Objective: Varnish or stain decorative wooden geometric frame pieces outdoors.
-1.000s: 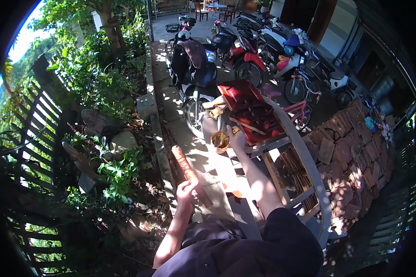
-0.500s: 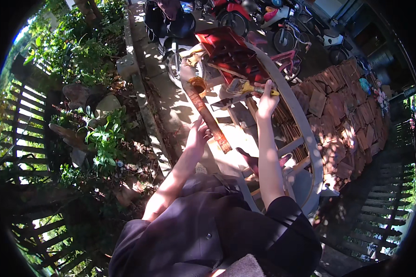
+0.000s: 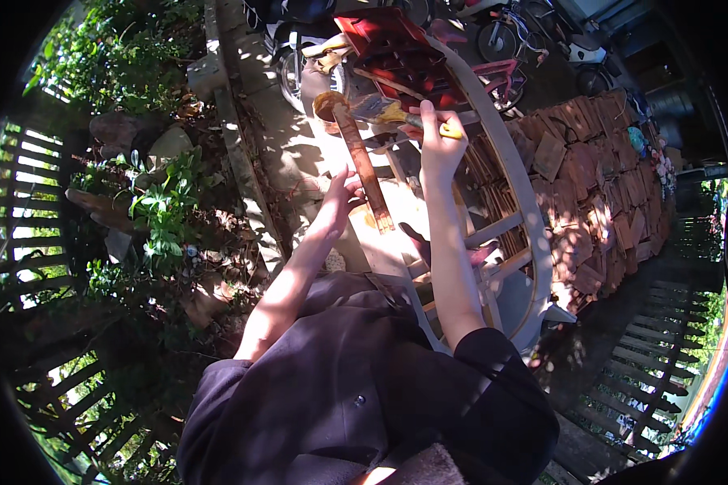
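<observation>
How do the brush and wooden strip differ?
The brush has a yellow handle; the strip is reddish brown. The brush lies nearly crosswise; the strip runs steeply up the view. The right hand grips the brush; the left hand is by the strip, grip unclear. Both have an end near the cup.

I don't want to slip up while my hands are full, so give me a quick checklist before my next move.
1. Brush held in the right hand: ok.
2. Bristles pointing toward the stick: ok.
3. Bristles touching the stick: cannot tell.
4. Left hand firmly around the stick: cannot tell; it's right beside it.
5. Cup in full view: not ok; the stick's far end overlaps it.
</observation>
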`<state>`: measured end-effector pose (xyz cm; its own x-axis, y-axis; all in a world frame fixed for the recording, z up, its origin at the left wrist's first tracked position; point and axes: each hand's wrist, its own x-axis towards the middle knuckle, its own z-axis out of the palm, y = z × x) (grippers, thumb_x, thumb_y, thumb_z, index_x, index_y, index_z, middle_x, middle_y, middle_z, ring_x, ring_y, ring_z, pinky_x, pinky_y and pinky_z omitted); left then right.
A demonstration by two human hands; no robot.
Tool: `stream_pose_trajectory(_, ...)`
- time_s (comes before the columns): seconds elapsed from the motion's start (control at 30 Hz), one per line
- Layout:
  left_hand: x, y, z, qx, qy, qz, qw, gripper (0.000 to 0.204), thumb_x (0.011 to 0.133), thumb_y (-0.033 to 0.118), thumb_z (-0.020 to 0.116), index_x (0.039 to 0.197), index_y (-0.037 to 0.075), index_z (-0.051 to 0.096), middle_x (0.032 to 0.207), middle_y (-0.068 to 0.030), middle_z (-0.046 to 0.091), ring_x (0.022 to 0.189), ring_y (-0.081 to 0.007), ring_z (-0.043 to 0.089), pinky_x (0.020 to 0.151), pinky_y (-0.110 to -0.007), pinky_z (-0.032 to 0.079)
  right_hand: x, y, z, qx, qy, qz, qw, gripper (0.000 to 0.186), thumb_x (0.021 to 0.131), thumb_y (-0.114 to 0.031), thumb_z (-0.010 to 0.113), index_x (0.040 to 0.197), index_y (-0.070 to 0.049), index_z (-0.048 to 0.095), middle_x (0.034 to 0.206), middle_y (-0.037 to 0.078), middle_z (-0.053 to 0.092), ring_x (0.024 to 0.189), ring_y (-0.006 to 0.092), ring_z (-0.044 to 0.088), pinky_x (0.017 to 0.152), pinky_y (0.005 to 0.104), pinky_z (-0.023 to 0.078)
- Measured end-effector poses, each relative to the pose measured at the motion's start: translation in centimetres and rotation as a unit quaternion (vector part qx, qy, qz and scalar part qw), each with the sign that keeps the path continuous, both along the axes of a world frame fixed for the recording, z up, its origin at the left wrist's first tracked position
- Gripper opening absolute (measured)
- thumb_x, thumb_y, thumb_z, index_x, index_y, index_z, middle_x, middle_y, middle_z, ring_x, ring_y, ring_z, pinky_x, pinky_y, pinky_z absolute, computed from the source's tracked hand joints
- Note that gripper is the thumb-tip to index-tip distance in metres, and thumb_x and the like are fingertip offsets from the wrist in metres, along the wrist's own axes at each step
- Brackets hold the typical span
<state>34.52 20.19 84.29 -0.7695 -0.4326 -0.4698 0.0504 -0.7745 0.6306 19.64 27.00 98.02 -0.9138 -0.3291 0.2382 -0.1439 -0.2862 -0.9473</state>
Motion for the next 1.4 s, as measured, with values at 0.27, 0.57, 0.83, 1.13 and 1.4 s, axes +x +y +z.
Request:
stream_pose_trajectory(0.27,-0.1,0.3,-0.2,0.019,0.079,-0.049,0.995,0.055,0.1,0.06,0.041,0.125,0.011,0.047,0.095,-0.0018,0.059,0.084,-0.0119,0.055,0.088,-0.035,0.046,1.8,-3.5,-0.9,0.039,0.046,0.05,0.997,0.022,0.087,-0.017,0.077,0.083,0.0,0.064,0.078,0.007,0.069,0.064,0.0092,0.066,0.059,0.0215,0.05)
stream_pose_trajectory(0.57,-0.9,1.0,0.8,0.033,0.074,-0.052,0.995,0.059,0.099,0.063,0.04,0.126,0.01,0.046,0.096,-0.004,0.061,0.087,-0.0151,0.058,0.088,-0.036,0.045,5.8,5.0,-3.2,0.113,0.175,-0.068,0.976,0.015,0.087,-0.008,0.074,0.085,0.0,0.062,0.085,0.012,0.072,0.068,0.0132,0.067,0.062,0.0253,0.051)
stream_pose_trajectory(0.83,-2.0,-0.7,0.1,-0.044,-0.027,-0.075,0.996,0.063,0.1,0.064,0.033,0.136,0.014,0.046,0.104,-0.0011,0.065,0.084,-0.0116,0.053,0.083,-0.031,0.033,9.2,12.2,-6.4,0.115,0.022,-0.088,0.989,0.016,0.09,-0.01,0.073,0.088,0.002,0.063,0.082,0.008,0.069,0.069,0.0108,0.068,0.063,0.0225,0.052)
stream_pose_trajectory(1.13,-1.4,-0.1,-0.3,-0.053,0.045,-0.1,0.993,0.062,0.1,0.063,0.033,0.134,0.013,0.047,0.107,-0.0025,0.066,0.09,-0.0114,0.056,0.085,-0.031,0.036,6.1,12.1,-1.3,0.147,0.016,-0.099,0.984,0.024,0.09,-0.016,0.073,0.083,0.003,0.061,0.071,0.008,0.067,0.063,0.0117,0.069,0.054,0.0214,0.052)
stream_pose_trajectory(1.4,-2.0,1.4,0.0,-0.032,0.039,-0.127,0.991,0.062,0.1,0.065,0.033,0.129,0.013,0.049,0.11,-0.0037,0.064,0.089,-0.0128,0.058,0.08,-0.029,0.04,-0.7,1.1,-0.4,0.019,0.062,-0.071,0.995,0.024,0.087,-0.016,0.076,0.077,-0.002,0.059,0.066,0.004,0.064,0.062,0.0094,0.067,0.053,0.0215,0.047)
